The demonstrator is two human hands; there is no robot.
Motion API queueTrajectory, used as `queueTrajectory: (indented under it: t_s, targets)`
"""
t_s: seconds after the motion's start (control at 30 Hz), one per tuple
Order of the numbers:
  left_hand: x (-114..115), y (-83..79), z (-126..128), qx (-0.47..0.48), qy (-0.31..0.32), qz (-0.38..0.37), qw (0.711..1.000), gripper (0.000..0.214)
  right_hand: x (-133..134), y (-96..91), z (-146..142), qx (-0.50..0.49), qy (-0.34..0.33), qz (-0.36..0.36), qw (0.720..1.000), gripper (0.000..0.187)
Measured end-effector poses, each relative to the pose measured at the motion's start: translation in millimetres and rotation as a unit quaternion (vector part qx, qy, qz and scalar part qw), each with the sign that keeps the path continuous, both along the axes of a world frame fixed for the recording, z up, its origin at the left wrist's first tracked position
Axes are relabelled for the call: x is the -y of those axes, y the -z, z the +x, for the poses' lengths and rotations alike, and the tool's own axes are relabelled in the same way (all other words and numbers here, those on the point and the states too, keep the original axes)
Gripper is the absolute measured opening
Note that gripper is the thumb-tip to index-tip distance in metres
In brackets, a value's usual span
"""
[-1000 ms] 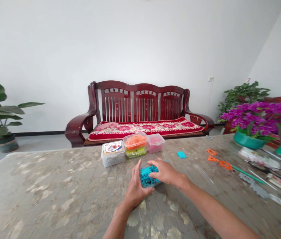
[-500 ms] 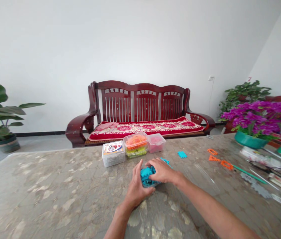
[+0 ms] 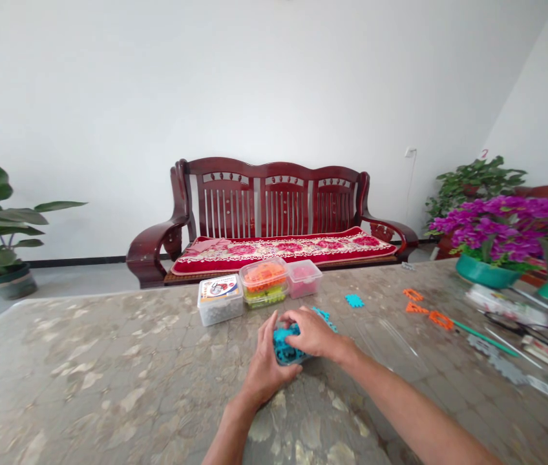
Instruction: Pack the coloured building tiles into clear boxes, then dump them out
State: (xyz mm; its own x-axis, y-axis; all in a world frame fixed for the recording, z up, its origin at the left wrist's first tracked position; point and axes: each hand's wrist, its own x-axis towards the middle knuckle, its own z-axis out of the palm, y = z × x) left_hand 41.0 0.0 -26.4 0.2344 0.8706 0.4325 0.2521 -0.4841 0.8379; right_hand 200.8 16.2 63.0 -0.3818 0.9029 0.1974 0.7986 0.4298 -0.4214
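Both my hands close round a turquoise block of interlocking plastic pieces [image 3: 285,343] resting on the marble-patterned table [image 3: 109,381]. My left hand [image 3: 265,365] cups its left side from below and behind. My right hand [image 3: 311,332] lies over its top and right side with the fingers curled. Most of the block is hidden under my fingers. Loose turquoise pieces [image 3: 325,316] lie just behind my right hand, and another turquoise piece [image 3: 354,300] lies farther right.
Behind the hands stand a white box [image 3: 220,298], a tub of orange and green pieces [image 3: 263,282] and a tub of pink pieces [image 3: 304,278]. Orange pieces [image 3: 424,311], tools and potted purple flowers [image 3: 497,239] fill the right side. A wooden bench [image 3: 269,219] stands beyond the table.
My right hand has slid a little left over the turquoise block, uncovering the loose turquoise pieces behind it. My left hand keeps its hold.
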Motion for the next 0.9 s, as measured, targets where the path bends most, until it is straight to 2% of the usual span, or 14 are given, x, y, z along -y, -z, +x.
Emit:
queueTrajectory:
  t_s: [0.13, 0.33, 0.5, 0.67, 0.9]
  targets:
    - [1, -1.6, 0, -0.002, -0.003, -0.007, 1.0, 0.109, 4, -1.5, 2, -0.032, 0.003, 0.018, 0.999, 0.037]
    - [2, -2.0, 1, -0.009, -0.009, -0.002, 1.0, 0.108, 7, 0.7, 6, 0.036, 0.021, 0.009, 0.999, 0.029]
    - [1, -1.6, 0, -0.004, 0.0, 0.0, 1.0, 0.108, 5, 3.4, 4, 0.041, 0.025, -0.005, 0.999, 0.029]
    - [1, 0.0, 0, -0.008, -0.002, 0.0, 1.0, 0.106, 4, 2.7, 2, 0.02, 0.008, 0.002, 1.0, 0.039]
    - [2, -2.0, 0, -0.018, -0.003, -0.006, 1.0, 0.107, 14, 4.3, 13, 0.009, -0.025, 0.028, 0.999, 0.036]
